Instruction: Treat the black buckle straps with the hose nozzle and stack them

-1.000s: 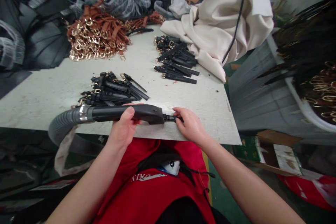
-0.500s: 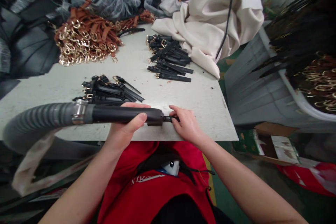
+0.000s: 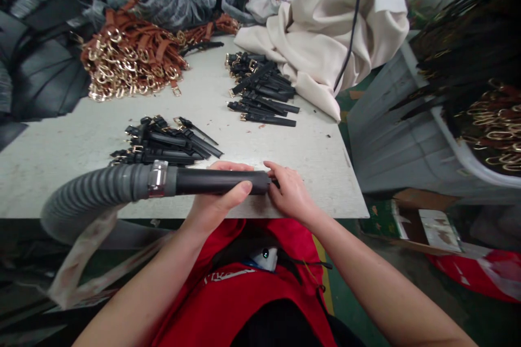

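My left hand (image 3: 220,200) is wrapped round a black tube nozzle (image 3: 203,180) on the end of a ribbed grey hose (image 3: 101,187). At the nozzle's open right end, my right hand (image 3: 291,190) pinches a small black strap (image 3: 273,180), mostly hidden by the fingers and the nozzle's mouth. Beyond the nozzle lies a bundle of short black straps with gold buckles (image 3: 166,141). A second pile of black buckled straps (image 3: 262,89) rests farther back, to the right.
Brown straps with gold clasps (image 3: 134,59) are heaped at the back left of the white table (image 3: 228,135). Cream material (image 3: 321,27) drapes over its back right corner. A grey bin (image 3: 391,114) and an open carton (image 3: 419,222) stand right of the table.
My left hand has moved right with the nozzle and hose, bringing the nozzle's end up to my right fingers and covering more of the strap. My right hand has barely moved.
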`<state>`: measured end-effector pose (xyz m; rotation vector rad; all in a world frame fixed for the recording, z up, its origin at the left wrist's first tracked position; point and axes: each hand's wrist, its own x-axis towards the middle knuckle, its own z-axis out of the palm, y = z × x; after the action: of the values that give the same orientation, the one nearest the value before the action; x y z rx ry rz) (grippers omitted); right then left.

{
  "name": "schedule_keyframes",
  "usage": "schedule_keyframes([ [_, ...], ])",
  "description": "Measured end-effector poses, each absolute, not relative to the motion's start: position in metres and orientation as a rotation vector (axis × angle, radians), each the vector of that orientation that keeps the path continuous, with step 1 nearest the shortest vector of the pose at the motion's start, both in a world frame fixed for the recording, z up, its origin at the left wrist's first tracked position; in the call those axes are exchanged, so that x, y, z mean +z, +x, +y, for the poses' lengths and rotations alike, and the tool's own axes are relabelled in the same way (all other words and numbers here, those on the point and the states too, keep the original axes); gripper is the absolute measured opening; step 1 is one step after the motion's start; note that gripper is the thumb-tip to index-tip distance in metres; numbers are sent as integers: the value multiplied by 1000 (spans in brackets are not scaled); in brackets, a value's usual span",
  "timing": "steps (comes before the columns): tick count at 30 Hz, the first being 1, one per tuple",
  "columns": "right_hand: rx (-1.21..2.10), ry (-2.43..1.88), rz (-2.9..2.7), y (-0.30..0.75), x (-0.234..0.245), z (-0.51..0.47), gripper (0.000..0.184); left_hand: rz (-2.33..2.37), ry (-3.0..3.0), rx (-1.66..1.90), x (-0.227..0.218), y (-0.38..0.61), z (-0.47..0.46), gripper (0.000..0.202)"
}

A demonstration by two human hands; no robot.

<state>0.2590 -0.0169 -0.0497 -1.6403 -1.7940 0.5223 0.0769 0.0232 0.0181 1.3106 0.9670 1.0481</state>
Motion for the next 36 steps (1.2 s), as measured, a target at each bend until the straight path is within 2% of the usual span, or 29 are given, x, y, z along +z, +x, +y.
schedule_keyframes([
  [7,508,-1644,-1911,260,-45,-17,27,1036,896,1259,25,21,29,26],
  [16,494,-1640,-1928,261,-47,-18,28,959,993,1218,5,45,15,29],
  [36,433,-1618,-1942,263,-51,-17,29,959,974,1218,4,53,15,29],
])
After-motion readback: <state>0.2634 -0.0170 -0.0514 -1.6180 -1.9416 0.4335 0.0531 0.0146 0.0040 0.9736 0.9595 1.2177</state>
